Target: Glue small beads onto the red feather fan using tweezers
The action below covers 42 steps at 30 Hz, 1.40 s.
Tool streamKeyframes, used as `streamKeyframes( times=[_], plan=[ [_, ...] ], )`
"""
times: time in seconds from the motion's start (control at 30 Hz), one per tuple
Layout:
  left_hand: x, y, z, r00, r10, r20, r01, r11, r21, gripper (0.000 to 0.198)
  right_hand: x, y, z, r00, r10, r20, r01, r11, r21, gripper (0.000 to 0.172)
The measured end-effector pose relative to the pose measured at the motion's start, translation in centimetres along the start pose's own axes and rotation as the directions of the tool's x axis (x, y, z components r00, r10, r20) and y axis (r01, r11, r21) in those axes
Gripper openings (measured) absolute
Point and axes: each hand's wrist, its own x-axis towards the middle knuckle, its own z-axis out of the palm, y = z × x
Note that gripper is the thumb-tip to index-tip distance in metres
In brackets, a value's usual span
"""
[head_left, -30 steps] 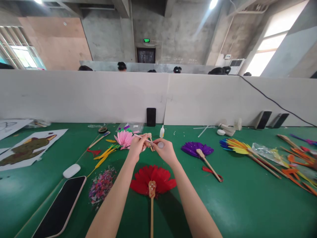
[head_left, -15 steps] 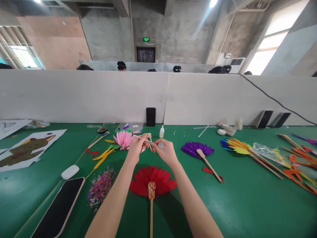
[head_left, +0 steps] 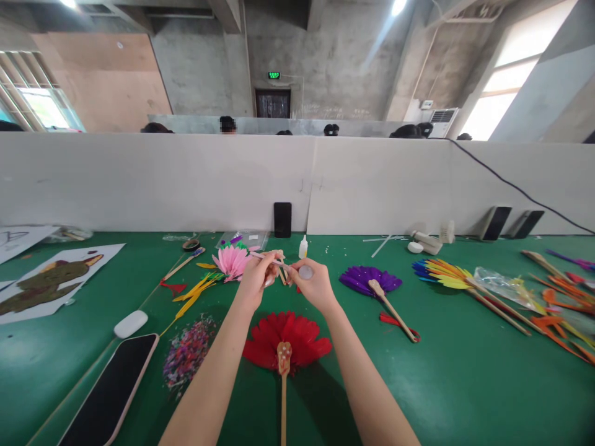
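Note:
My left hand (head_left: 256,276) pinches a thin pale pinkish stick (head_left: 281,264) that slants down from it to the right. At the stick's lower end my right hand (head_left: 315,284) is closed, its fingertips on the stick. A round translucent piece (head_left: 305,272) shows at the right hand's fingers; whether it belongs to the stick I cannot tell. Behind the fingers, a small wooden piece is partly hidden. The pink feather fan (head_left: 231,261) lies just left of my left hand. Between my forearms rests a red feather fan (head_left: 289,341) with a wooden handle and small pale beads at its centre.
A small white bottle (head_left: 304,248) stands beyond my hands, before an upright black phone (head_left: 282,220). Right of them lie a purple fan (head_left: 370,280) and a multicoloured fan (head_left: 444,272). Leftward are a large phone (head_left: 111,390), a white case (head_left: 131,324) and colourful confetti (head_left: 189,353).
The hands stay almost in place, still on the stick. A small red bit now shows beside the right fingertips. The whole view has shifted very slightly.

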Motion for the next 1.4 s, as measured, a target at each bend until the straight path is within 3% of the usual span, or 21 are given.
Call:
streamKeyframes(
  times=[0.33, 0.87, 1.4],
  plan=[
    [-1.0, 1.1, 0.4, 0.995, 0.033, 0.098, -0.031, 0.999, -0.027, 0.032, -0.1, -1.7, -0.3, 1.000, 0.001, -0.029, 0.000, 0.999, 0.052, 0.024],
    [-2.0, 1.9, 1.3, 0.992, 0.042, 0.119, -0.035, 0.998, -0.056, 0.028, -0.3, -4.0, -2.0, 0.996, -0.091, -0.022, 0.090, 0.995, -0.040, 0.015],
    [-2.0, 2.2, 0.6, 0.991, -0.018, 0.133, 0.016, 1.000, 0.020, 0.030, -0.3, -4.3, -2.6, 0.993, -0.115, 0.018, 0.116, 0.990, -0.075, 0.015]
  ],
)
